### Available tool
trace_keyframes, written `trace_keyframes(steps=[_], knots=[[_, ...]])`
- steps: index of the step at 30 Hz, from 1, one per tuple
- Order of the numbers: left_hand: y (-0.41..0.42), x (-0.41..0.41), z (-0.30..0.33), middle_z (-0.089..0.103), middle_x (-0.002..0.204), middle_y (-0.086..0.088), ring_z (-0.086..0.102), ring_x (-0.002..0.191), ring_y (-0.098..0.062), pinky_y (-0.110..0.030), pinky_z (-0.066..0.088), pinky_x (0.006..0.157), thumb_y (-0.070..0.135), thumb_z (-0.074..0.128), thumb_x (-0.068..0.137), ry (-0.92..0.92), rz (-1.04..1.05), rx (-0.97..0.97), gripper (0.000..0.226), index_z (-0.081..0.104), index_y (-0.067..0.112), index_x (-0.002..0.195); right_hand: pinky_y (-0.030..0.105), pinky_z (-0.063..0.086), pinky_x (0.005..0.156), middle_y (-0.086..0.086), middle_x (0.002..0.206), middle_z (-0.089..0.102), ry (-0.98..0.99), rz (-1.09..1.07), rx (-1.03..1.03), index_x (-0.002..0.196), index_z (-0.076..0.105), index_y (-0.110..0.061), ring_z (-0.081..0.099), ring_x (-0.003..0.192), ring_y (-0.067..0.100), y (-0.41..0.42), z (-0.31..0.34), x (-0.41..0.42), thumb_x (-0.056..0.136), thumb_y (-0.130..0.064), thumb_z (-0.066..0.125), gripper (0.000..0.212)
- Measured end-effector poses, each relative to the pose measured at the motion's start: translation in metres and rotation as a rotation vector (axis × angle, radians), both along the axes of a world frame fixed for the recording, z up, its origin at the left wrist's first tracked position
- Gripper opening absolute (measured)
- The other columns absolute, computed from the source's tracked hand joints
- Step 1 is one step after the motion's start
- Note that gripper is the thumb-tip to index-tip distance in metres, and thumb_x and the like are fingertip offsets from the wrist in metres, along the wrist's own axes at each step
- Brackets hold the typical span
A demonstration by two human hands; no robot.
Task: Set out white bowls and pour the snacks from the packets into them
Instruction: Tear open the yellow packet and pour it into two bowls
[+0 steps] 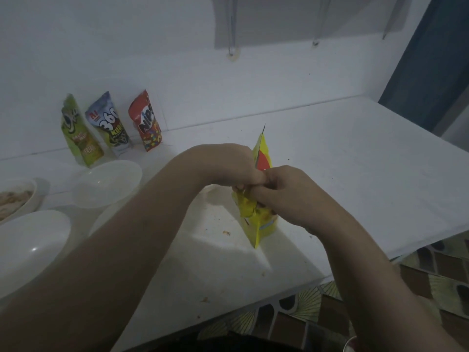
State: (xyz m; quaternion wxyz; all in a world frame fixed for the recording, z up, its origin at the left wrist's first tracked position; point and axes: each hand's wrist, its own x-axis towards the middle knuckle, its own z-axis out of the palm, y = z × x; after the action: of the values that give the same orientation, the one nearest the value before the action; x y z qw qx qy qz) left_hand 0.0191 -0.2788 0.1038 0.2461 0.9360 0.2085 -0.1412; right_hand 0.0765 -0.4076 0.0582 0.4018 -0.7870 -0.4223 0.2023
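A yellow snack packet (256,222) with a red patch stands upright above the white counter (355,174), pinched at its middle by both hands. My left hand (228,165) grips it from the left and my right hand (286,194) from the right, fingers touching. Left of my arms sit an empty white bowl (106,184) and a second empty white bowl (30,250). A third bowl (22,196) at the left edge holds pale snacks. A green packet (78,133), a blue-white packet (110,123) and a red packet (146,120) lean against the wall.
Crumbs lie on the counter below the yellow packet. The counter's front edge runs diagonally at lower right, with patterned floor tiles (431,275) beyond it. A dark blue curtain (431,59) hangs at the upper right.
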Motion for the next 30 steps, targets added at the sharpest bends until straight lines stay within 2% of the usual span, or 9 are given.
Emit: trace_keyframes(steps=[3,6,9,11,14,17,21,26,30], knots=[[0.003,-0.001,-0.009,0.050,0.063,0.001,0.043,0.066,-0.017,-0.029,0.033,0.065,0.025,0.057,0.088,-0.083,0.045,-0.127,0.034,0.050,0.012,0.058,0.036,0.044,0.060,0.020,0.066,0.056,0.028,-0.013,0.034,0.080,0.064,0.005,0.049,0.059,0.017,0.000,-0.003,0.003,0.084,-0.026,0.060,0.031],[0.009,-0.004,-0.015,0.046,0.053,0.009,0.040,0.059,-0.010,-0.023,0.032,0.061,0.017,0.055,0.086,-0.191,0.105,-0.267,0.040,0.048,0.020,0.046,0.047,0.053,0.065,0.020,0.067,0.060,0.059,-0.038,0.060,0.074,0.063,0.005,0.052,0.060,0.017,0.000,0.000,0.005,0.083,-0.022,0.062,0.029],[0.010,-0.005,-0.013,0.052,0.052,0.012,0.045,0.055,-0.002,-0.017,0.036,0.060,0.024,0.057,0.079,-0.237,0.116,-0.296,0.033,0.054,0.022,0.046,0.042,0.053,0.064,0.006,0.056,0.055,0.065,-0.081,0.076,0.065,0.058,0.001,0.052,0.056,0.014,0.000,0.006,0.009,0.081,-0.019,0.062,0.026],[0.013,-0.004,-0.010,0.058,0.058,0.006,0.050,0.064,-0.008,-0.023,0.038,0.067,0.032,0.053,0.065,-0.255,0.144,-0.299,0.021,0.057,0.016,0.051,0.037,0.050,0.060,0.010,0.058,0.054,0.011,-0.115,0.051,0.062,0.054,-0.001,0.053,0.057,0.020,-0.001,0.012,0.012,0.081,-0.021,0.063,0.029],[0.018,-0.005,-0.007,0.064,0.066,-0.002,0.054,0.075,-0.016,-0.032,0.043,0.080,0.034,0.052,0.058,-0.297,0.197,-0.344,0.023,0.061,0.013,0.055,0.027,0.041,0.053,0.010,0.060,0.059,-0.073,-0.176,-0.009,0.069,0.060,0.002,0.061,0.064,0.029,-0.006,0.021,0.019,0.081,-0.027,0.063,0.032],[0.015,-0.005,-0.009,0.061,0.064,-0.003,0.054,0.074,-0.018,-0.035,0.047,0.085,0.030,0.052,0.055,-0.302,0.247,-0.381,0.019,0.059,0.012,0.054,0.030,0.044,0.061,0.021,0.082,0.069,-0.129,-0.156,-0.176,0.082,0.064,0.006,0.060,0.065,0.023,-0.006,0.029,0.025,0.080,-0.035,0.060,0.041],[0.009,-0.003,-0.016,0.056,0.058,0.000,0.054,0.071,-0.018,-0.036,0.050,0.083,0.028,0.053,0.058,-0.315,0.263,-0.438,0.017,0.056,0.014,0.049,0.043,0.060,0.078,0.010,0.085,0.071,-0.120,-0.098,-0.307,0.083,0.067,-0.007,0.071,0.076,0.025,0.007,0.032,0.024,0.087,-0.037,0.057,0.033],[0.014,-0.011,-0.016,0.057,0.056,0.004,0.056,0.071,-0.015,-0.043,0.051,0.095,0.026,0.057,0.066,-0.408,0.317,-0.505,0.023,0.052,0.017,0.046,0.048,0.058,0.076,0.017,0.082,0.071,-0.180,-0.150,-0.196,0.080,0.060,0.002,0.069,0.080,0.033,0.021,0.029,0.024,0.092,-0.023,0.048,0.030],[0.026,-0.020,-0.019,0.058,0.060,0.002,0.057,0.064,-0.010,-0.041,0.052,0.093,0.023,0.058,0.080,-0.609,0.344,-0.666,0.028,0.056,0.015,0.053,0.034,0.042,0.058,0.012,0.075,0.065,-0.388,-0.319,0.008,0.073,0.049,-0.002,0.059,0.075,0.030,0.016,0.039,0.022,0.092,-0.019,0.043,0.027]])
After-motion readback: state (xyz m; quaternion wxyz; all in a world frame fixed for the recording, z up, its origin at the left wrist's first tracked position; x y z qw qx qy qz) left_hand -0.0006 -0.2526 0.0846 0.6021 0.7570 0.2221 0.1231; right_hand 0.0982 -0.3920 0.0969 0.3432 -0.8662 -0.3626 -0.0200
